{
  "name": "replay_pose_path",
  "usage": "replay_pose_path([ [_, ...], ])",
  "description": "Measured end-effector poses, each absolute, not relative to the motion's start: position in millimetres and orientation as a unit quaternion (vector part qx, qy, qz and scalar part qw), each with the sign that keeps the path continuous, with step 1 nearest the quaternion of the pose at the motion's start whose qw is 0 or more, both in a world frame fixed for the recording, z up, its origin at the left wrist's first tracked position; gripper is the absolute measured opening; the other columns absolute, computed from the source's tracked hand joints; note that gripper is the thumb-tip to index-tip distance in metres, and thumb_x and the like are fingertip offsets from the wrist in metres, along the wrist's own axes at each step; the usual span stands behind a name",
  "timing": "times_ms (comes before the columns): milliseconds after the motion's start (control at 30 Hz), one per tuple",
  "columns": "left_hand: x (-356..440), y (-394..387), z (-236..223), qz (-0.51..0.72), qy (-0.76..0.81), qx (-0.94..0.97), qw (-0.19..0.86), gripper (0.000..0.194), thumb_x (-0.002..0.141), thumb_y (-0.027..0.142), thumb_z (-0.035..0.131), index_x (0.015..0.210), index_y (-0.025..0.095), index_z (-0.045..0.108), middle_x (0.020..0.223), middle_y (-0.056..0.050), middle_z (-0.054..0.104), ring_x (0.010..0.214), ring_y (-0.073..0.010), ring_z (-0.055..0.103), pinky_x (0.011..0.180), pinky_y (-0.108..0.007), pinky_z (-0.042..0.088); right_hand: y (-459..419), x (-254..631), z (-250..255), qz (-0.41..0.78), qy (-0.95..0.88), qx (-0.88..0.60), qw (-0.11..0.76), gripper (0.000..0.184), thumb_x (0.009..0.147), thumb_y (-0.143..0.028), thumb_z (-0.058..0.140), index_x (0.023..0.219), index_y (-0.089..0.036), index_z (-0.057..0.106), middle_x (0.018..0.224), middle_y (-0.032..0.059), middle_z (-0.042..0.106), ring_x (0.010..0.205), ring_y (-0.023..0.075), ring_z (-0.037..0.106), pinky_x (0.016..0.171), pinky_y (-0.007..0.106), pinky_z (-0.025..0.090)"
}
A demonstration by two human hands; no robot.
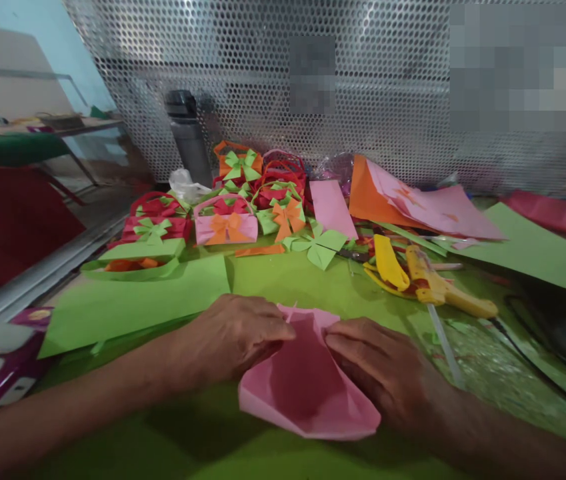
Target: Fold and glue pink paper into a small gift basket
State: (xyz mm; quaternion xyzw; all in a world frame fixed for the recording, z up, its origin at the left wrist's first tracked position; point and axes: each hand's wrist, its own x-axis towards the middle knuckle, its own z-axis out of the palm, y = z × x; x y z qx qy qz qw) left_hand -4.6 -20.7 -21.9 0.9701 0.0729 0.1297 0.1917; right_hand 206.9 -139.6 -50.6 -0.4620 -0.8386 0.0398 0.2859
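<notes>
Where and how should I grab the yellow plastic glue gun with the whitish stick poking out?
Probably grip around its yellow handle, coming from the right. The glue gun lies flat with that handle sticking out rightward, clear of the whitish stick pointing toward you.

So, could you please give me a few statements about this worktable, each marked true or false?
1. The left hand and right hand both hold the folded pink paper. True.
2. The glue gun is in the left hand. False: the glue gun lies on the table, beyond the right hand.
3. A bottle stands near the perforated panel. True.
4. The front pink bag carries a green bow. False: its bow is orange.
</notes>
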Motion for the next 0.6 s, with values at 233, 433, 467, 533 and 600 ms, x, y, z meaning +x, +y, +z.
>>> replay_pose_path([
  [233, -4.2, -23.3, -17.2, 0.113, 0.082, 0.973, 0.182, 0.028, 0.092, 0.023, 0.038, 0.086, 0.015, 0.064, 0.068, -0.004, 0.061, 0.061, -0.0114, 0.056, 0.053, -0.019, 0.039, -141.0, 209.1, -51.9, 0.041, -0.853, -0.450, 0.262, 0.030, 0.087, -0.018, 0.044, 0.116, -0.013, 0.051, 0.108, 0.0114, 0.063, 0.097, 0.0183, 0.058, 0.084, 0.033, 0.050],
  [433, -3.3, -23.0, -16.6, 0.108, 0.075, 0.974, 0.184, 0.028, 0.091, 0.021, 0.038, 0.085, 0.014, 0.064, 0.067, -0.004, 0.061, 0.061, -0.0121, 0.055, 0.053, -0.021, 0.038, -140.1, 210.0, -54.6, 0.067, -0.859, -0.444, 0.246, 0.032, 0.086, -0.018, 0.045, 0.117, -0.013, 0.048, 0.109, 0.0119, 0.061, 0.096, 0.0191, 0.057, 0.081, 0.033, 0.049],
  [467, -3.4, -23.1, -16.6, 0.110, 0.076, 0.974, 0.182, 0.028, 0.091, 0.021, 0.038, 0.086, 0.014, 0.064, 0.067, -0.004, 0.060, 0.061, -0.0121, 0.054, 0.053, -0.021, 0.038, -139.9, 209.9, -55.1, 0.069, -0.858, -0.443, 0.250, 0.031, 0.086, -0.018, 0.045, 0.116, -0.013, 0.048, 0.108, 0.0119, 0.061, 0.095, 0.0191, 0.057, 0.080, 0.033, 0.049],
  [533, -3.6, -23.3, -16.2, 0.108, 0.078, 0.975, 0.177, 0.028, 0.091, 0.020, 0.037, 0.086, 0.015, 0.064, 0.067, -0.004, 0.060, 0.060, -0.0120, 0.055, 0.053, -0.021, 0.038, -139.5, 209.6, -55.6, 0.070, -0.856, -0.444, 0.255, 0.031, 0.086, -0.020, 0.046, 0.116, -0.014, 0.048, 0.106, 0.0120, 0.062, 0.093, 0.0194, 0.058, 0.079, 0.034, 0.049],
  [600, -3.8, -23.4, -15.7, 0.105, 0.078, 0.976, 0.173, 0.028, 0.091, 0.019, 0.037, 0.086, 0.015, 0.064, 0.067, -0.004, 0.061, 0.061, -0.0123, 0.055, 0.053, -0.021, 0.038, -139.3, 209.4, -54.9, 0.077, -0.855, -0.445, 0.254, 0.031, 0.086, -0.022, 0.047, 0.116, -0.014, 0.048, 0.105, 0.0120, 0.062, 0.092, 0.0197, 0.058, 0.078, 0.034, 0.049],
])
